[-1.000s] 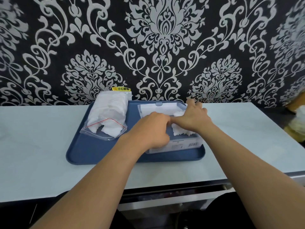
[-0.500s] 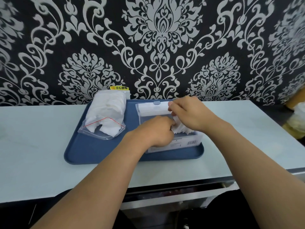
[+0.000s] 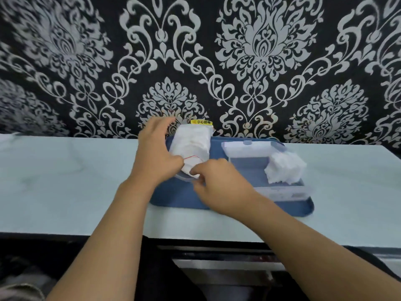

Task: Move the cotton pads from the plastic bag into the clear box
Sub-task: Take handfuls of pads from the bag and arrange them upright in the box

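Observation:
The clear plastic bag (image 3: pixel 193 144), stuffed with white cotton pads, lies at the left of a blue tray (image 3: pixel 173 194). My left hand (image 3: pixel 155 155) holds the bag's left side, thumb at its red-lined mouth. My right hand (image 3: pixel 217 187) pinches the near edge of the bag's mouth with curled fingertips. To the right on the tray stands the clear box (image 3: pixel 282 193), lid (image 3: pixel 247 146) swung open at the back. A pile of cotton pads (image 3: pixel 284 168) fills the box's right end, and its left part shows bare floor.
The tray sits on a pale tabletop (image 3: pixel 65 181) against a black-and-silver patterned wall. A yellow label (image 3: pixel 201 122) sticks out behind the bag. The table's front edge runs just below my forearms.
Both hands left the clear box and moved left to the plastic bag. The cotton pads they were pressing stay in the box. The camera view swung left.

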